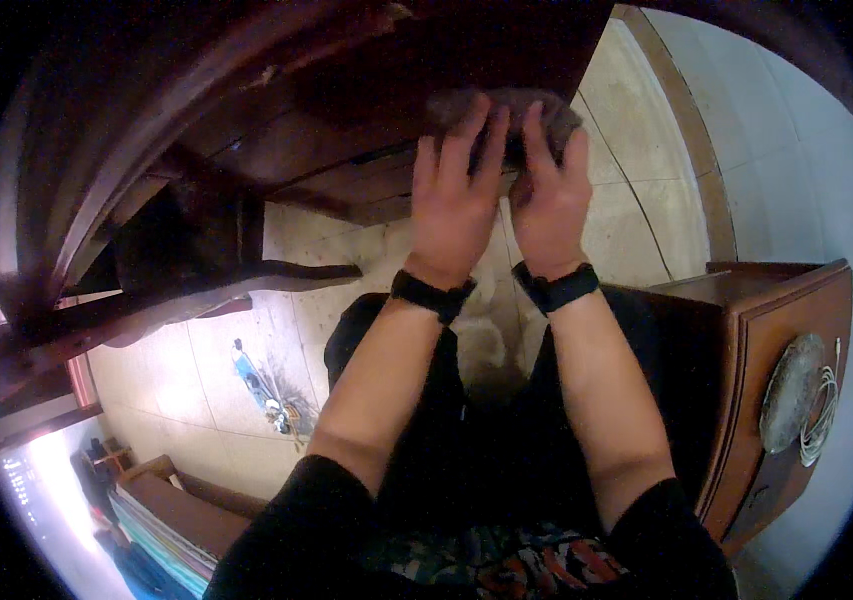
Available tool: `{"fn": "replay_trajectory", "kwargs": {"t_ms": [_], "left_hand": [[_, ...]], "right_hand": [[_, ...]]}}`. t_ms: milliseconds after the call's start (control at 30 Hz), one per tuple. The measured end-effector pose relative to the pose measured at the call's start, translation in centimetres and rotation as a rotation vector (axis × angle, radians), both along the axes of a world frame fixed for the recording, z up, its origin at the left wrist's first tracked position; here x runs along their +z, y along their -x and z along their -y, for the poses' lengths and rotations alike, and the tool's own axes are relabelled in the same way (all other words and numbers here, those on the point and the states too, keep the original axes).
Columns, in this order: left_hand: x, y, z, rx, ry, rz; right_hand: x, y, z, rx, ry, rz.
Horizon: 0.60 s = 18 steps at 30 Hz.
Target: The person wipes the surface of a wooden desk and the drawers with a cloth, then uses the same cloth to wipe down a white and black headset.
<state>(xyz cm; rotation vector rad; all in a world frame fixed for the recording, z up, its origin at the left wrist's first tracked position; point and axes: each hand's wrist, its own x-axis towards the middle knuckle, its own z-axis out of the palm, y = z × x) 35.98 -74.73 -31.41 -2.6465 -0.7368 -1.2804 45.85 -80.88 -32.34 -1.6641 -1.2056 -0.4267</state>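
Both my hands reach forward side by side to the end of a dark reddish-brown wooden piece of furniture [366,130]. Under my fingers is a crumpled dark grey-brown piece, which looks like a cloth [514,98]. My left hand [454,195] rests on its left part with the fingers stretched and spread. On its right part lies my right hand [552,195], its fingers likewise apart. The fingertips are slightly blurred, and the underside of the cloth is hidden. A dark band circles each of my wrists.
A brown wooden cabinet [726,340] stands close at my right, bearing a round glass-like plate [791,393] and a coiled white cable [818,428]. A curved dark wooden bar [276,272] juts out at left. Small blue and white items [264,390] lie on the tiled floor [186,400].
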Motion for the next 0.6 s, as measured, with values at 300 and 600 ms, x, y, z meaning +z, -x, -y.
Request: {"fn": "replay_trajectory", "kwargs": {"t_ms": [300,600], "left_hand": [[-2.2,6.2,-2.4,0.167,-0.019,-0.078],[0.5,13.8,-4.7,0.457,-0.081,0.039]], "right_hand": [[-2.8,3.6,-2.9,0.089,0.034,0.118],[4.1,13.6,-7.5,0.24,-0.059,0.202]]}}
